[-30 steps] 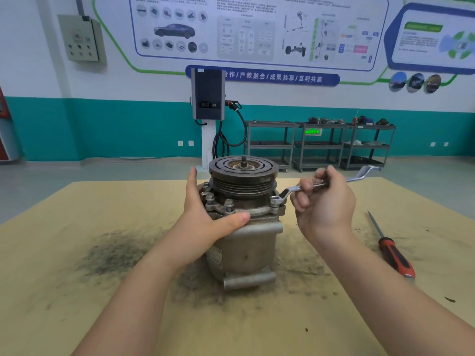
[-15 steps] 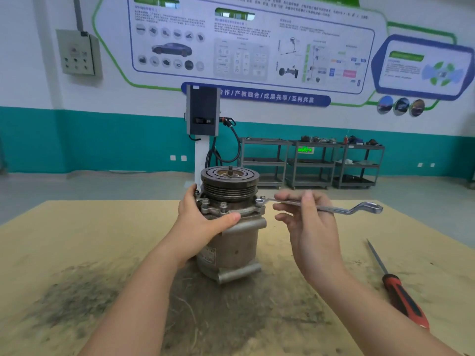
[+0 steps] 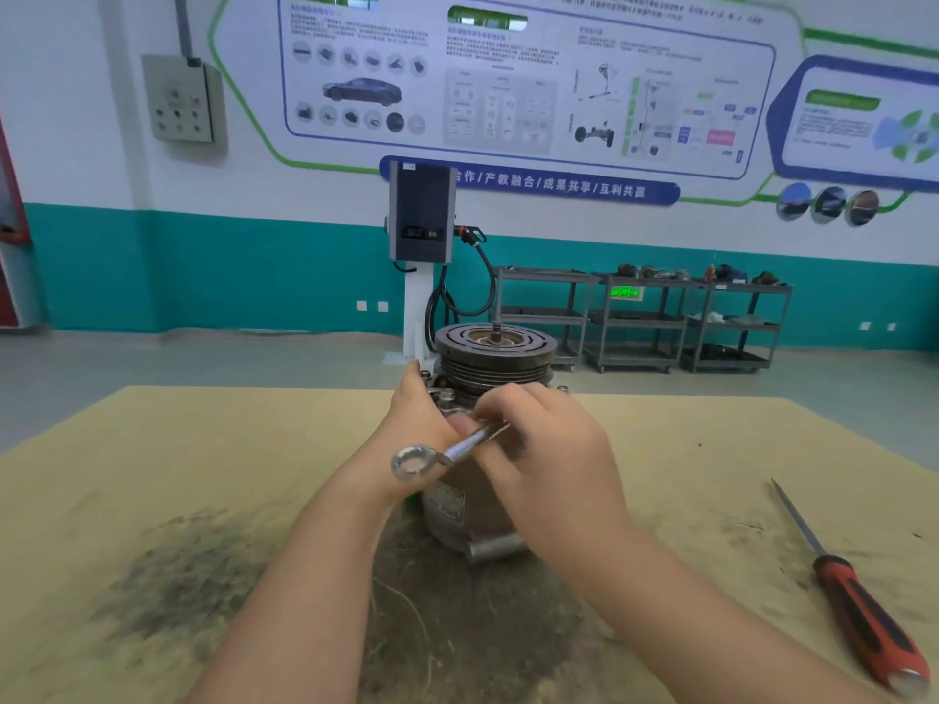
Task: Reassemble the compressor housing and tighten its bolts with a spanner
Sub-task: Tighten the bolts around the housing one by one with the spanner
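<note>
Stained bench (image 3: 152,475): right hand (image 3: 554,464) seemingly grips steel ring spanner (image 3: 437,455).

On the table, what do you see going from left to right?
Dark smudge → spanner ring → compressor → screwdriver. The left hand and right hand overlap the compressor, so I left them out of the order.

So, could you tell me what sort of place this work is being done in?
Most likely a vehicle-repair training workshop. A wall poster shows a car and its parts, a charging unit with a cable stands behind the table, and metal trolleys holding parts line the teal-banded wall.
</note>
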